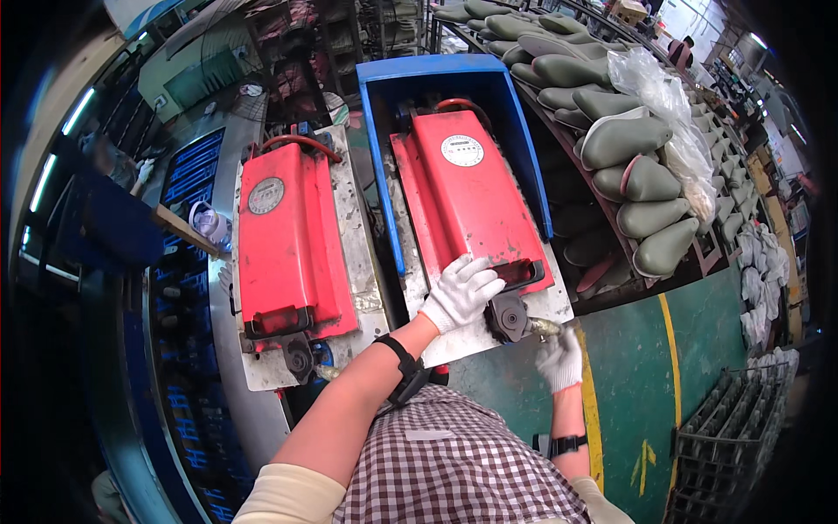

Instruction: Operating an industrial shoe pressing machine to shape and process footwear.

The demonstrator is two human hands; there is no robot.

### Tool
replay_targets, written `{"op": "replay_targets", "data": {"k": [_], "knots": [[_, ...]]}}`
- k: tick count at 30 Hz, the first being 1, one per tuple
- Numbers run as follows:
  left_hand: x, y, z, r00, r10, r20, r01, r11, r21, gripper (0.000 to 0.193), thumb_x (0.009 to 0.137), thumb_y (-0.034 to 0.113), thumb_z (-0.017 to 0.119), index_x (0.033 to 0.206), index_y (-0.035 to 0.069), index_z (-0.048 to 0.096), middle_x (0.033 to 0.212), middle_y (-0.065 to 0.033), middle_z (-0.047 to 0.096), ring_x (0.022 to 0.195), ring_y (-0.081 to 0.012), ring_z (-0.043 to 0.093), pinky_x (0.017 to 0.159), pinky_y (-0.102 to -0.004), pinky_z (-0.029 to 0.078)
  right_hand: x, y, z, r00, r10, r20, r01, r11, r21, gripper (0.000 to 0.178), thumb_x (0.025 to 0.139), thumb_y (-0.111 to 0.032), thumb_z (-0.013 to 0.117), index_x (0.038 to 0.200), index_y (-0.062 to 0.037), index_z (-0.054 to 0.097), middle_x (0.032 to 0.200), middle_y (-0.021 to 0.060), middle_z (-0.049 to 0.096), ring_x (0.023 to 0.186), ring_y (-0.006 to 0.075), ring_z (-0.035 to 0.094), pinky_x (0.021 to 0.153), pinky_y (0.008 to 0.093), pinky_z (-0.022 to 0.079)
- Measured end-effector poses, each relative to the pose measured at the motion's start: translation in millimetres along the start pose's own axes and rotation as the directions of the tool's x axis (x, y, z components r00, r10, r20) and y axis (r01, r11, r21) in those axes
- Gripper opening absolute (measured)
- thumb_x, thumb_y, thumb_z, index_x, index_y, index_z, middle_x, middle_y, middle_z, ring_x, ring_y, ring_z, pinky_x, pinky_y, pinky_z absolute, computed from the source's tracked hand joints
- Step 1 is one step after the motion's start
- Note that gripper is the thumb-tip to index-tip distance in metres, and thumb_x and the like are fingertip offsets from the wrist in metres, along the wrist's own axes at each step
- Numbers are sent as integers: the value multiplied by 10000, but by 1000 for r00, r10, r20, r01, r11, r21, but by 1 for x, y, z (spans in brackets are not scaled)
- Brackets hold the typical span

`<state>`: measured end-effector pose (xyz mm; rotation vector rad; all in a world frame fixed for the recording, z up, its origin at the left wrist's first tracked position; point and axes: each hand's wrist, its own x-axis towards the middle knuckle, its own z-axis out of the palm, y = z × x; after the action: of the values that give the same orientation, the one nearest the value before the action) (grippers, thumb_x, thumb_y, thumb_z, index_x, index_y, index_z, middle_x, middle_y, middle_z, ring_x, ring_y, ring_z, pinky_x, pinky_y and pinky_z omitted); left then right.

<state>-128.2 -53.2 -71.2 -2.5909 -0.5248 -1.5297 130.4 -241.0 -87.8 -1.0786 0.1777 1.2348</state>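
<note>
Two red machine covers stand side by side on worn metal plates, the left cover and the right cover. Each has a round printed disc on top and a black recess at its near end. My left hand, in a white knit glove, lies on the near end of the right cover with its fingers extended, beside the black recess. My right hand, also gloved, has its fingers curled at the end of a brass-coloured lever. That lever joins a dark round metal fitting at the plate's near edge.
A blue metal housing surrounds the right machine. Grey-green shoe-shaped forms are piled at the right, with clear plastic over some. A metal rack stands on the green floor. A conveyor runs along the left.
</note>
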Motion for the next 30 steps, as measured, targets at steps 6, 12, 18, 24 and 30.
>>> {"op": "replay_targets", "data": {"k": [6,12,18,24,30], "knots": [[-2,8,-25,991,-63,116,70,996,-56,699,665,121,759,1342,145,589,1350,-107,583,1295,-390,557,1058,-567,481,15,28,-3,996,91,-13,-90,993,83,371,1051,-565,506,953,-223,612,796,-47,658,734,171,614,650,358,474],[-16,35,-122,785,-483,387,559,822,-107,591,710,71,728,1292,35,632,1377,-198,598,1302,-444,549,1108,-519,465,-6,79,5,890,421,174,-243,763,-599,281,1066,-381,553,953,-126,583,840,75,677,715,217,644,630,378,515],[-57,23,-260,775,-618,-133,625,720,301,396,789,55,746,1178,40,671,1142,-190,672,1091,-405,633,944,-503,501,-48,135,123,667,631,396,238,323,-916,327,1071,-382,601,1225,-96,635,1008,44,715,842,146,698,681,287,550],[-118,4,-300,635,-758,150,602,608,518,283,857,348,768,1003,108,732,950,-107,717,899,-320,690,794,-474,489,-76,233,209,321,801,506,707,153,-691,516,1017,-425,616,1255,33,627,1028,166,726,926,246,706,837,378,553],[-82,-19,-297,156,-904,398,716,380,585,624,803,689,696,845,71,770,806,-184,734,815,-368,736,754,-472,562,-104,282,219,538,723,434,812,-306,-497,658,939,-587,604,1282,-27,637,1169,288,717,1152,430,680,996,467,516]]}}
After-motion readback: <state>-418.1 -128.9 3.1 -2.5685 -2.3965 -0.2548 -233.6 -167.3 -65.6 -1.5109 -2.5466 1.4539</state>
